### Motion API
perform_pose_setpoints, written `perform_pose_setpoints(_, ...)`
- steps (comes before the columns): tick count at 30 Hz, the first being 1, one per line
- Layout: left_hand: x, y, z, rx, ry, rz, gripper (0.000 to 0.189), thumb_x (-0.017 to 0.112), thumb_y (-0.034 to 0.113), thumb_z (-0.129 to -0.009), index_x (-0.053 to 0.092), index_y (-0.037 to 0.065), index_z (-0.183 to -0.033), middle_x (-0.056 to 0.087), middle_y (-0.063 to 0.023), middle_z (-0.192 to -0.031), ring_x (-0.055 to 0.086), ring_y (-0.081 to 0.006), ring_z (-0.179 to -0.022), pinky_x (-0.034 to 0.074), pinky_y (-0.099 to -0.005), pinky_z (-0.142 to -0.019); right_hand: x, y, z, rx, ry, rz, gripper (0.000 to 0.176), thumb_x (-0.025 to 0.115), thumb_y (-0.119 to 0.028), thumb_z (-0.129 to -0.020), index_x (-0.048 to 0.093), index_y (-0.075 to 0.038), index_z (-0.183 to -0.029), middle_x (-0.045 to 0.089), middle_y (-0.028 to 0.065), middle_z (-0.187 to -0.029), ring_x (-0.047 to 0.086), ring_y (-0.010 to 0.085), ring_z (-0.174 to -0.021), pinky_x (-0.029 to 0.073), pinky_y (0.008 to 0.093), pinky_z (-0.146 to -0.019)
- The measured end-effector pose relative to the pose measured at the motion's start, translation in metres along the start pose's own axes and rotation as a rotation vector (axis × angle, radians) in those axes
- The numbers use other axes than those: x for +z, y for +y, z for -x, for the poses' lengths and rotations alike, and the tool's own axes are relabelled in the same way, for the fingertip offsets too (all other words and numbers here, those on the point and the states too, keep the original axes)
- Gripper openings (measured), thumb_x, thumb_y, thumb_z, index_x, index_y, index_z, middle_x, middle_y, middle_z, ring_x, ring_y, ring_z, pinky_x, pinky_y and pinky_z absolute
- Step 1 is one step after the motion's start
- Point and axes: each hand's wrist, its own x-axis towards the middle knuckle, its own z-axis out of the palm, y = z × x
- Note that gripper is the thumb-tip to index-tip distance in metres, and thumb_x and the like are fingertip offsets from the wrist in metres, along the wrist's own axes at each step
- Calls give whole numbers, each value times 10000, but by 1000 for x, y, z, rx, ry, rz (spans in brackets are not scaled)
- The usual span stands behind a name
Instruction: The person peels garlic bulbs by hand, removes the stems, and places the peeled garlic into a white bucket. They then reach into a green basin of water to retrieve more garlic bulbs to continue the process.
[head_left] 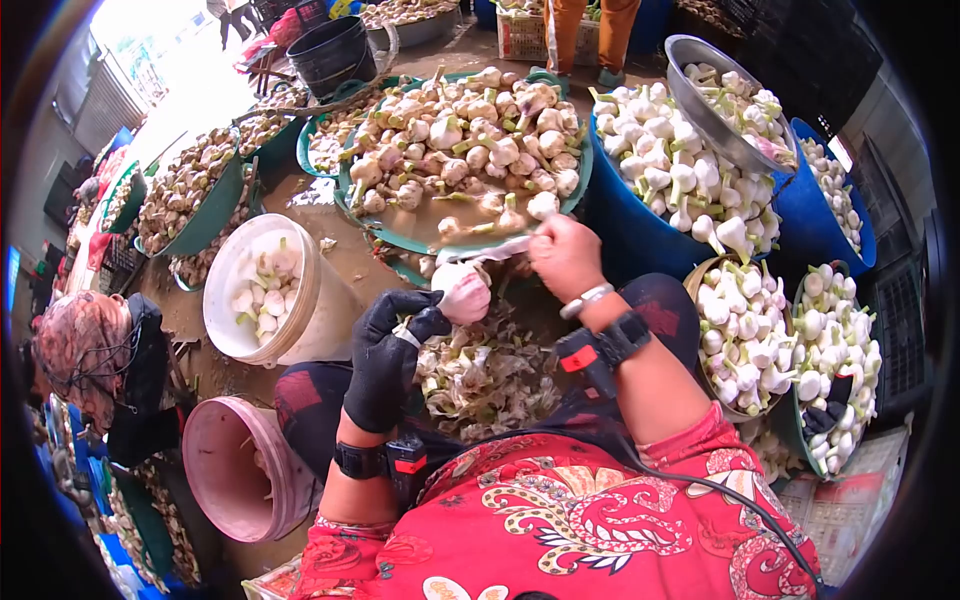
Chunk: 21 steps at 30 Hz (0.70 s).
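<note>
My left hand [388, 350], in a black glove, is closed on the stem end of a garlic bulb [465, 293] with pinkish-white skin. To its right, my bare right hand [567, 258] is closed in a pinch. A pale strip that looks like garlic skin [495, 249] stretches from near the bulb to the right fingers. Just beyond both hands stands a green-rimmed tub [400, 237] heaped with unpeeled garlic [450, 135]. Below the hands, between my knees, lies a pile of loose garlic skins [485, 375].
A white bucket [340, 310] with garlic and a pink bucket [285, 470] stand left. At right, a blue tub [620, 225] of white bulbs carries a metal basin [690, 95]. Another person [100, 350] sits at left; someone in orange trousers [605, 35] stands at the back.
</note>
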Motion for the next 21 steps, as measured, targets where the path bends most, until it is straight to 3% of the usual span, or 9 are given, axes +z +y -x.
perform_pose_setpoints(3, -18, -7, -6, 33, 41, -51, 133, 582, -8, -861, 606, -19, -991, 637, -98, -1026, 618, -138, -841, 511, -283, -781, -13, 10, 6, 326, -168, -268, 200, 697, -185, -745, 595, -27, -678, 626, 92, -614, 625, 198, -581, 508, 334, -574)
perform_pose_setpoints(4, -19, -9, -8, 32, 49, 13, 126, 569, -12, -871, 607, -21, -990, 638, -102, -1048, 616, -142, -889, 522, -288, -792, -8, 12, 12, 230, -307, -238, 195, 750, -157, -729, 628, -10, -769, 646, 57, -685, 611, 113, -636, 510, 286, -600)
perform_pose_setpoints(5, -19, -11, -10, 30, 48, 7, 126, 569, -12, -871, 607, -21, -990, 638, -102, -1048, 616, -142, -889, 522, -288, -792, -3, 10, 19, 159, -400, -294, 273, 763, -133, -722, 641, 0, -927, 656, 74, -791, 613, 119, -686, 516, 284, -641)
perform_pose_setpoints(7, -15, -17, -15, 82, 54, -14, 130, 563, -27, -870, 606, -23, -993, 639, -103, -1061, 610, -149, -936, 532, -297, -801, -7, -24, 28, 54, -403, -412, 334, 741, -104, -738, 626, -4, -1034, 640, 64, -833, 604, 99, -726, 510, 260, -667)
perform_pose_setpoints(9, -14, -23, -17, 77, 38, -37, 165, 566, -47, -858, 608, -19, -1016, 639, -102, -1069, 602, -148, -959, 519, -292, -812, -4, -43, 31, 137, -450, -757, 362, 733, -95, -742, 619, -16, -1076, 635, 59, -846, 588, 74, -716, 507, 238, -664)
perform_pose_setpoints(11, -12, -28, -16, 61, 14, -120, 200, 570, -58, -846, 616, -8, -1035, 641, -96, -1069, 600, -150, -953, 500, -291, -834, -3, -53, 31, 99, -528, -743, 269, 720, -69, -744, 641, -24, -997, 638, 41, -810, 584, 61, -696, 501, 221, -650)
perform_pose_setpoints(16, -12, -33, -13, 7, 25, -59, 219, 590, -57, -826, 629, -1, -1034, 642, -76, -1048, 594, -146, -923, 482, -292, -857, -5, -52, 36, -142, -387, -408, 87, 685, -97, -753, 641, -23, -761, 641, 53, -669, 580, 91, -604, 477, 264, -576)
perform_pose_setpoints(18, -18, -35, -13, 43, -11, -129, 221, 591, -54, -828, 628, -3, -1040, 643, -79, -1049, 595, -146, -924, 488, -293, -846, -4, -49, 35, 58, -448, -494, 63, 665, -77, -748, 630, -25, -741, 621, 45, -653, 568, 83, -609, 466, 261, -568)
perform_pose_setpoints(21, -22, -31, -15, 109, -45, -302, 206, 580, -43, -845, 625, -10, -1044, 644, -94, -1065, 601, -145, -932, 507, -295, -814, -2, -35, 22, 141, -322, -510, 61, 627, -25, -775, 594, -17, -724, 594, 25, -631, 578, 88, -599, 470, 265, -530)
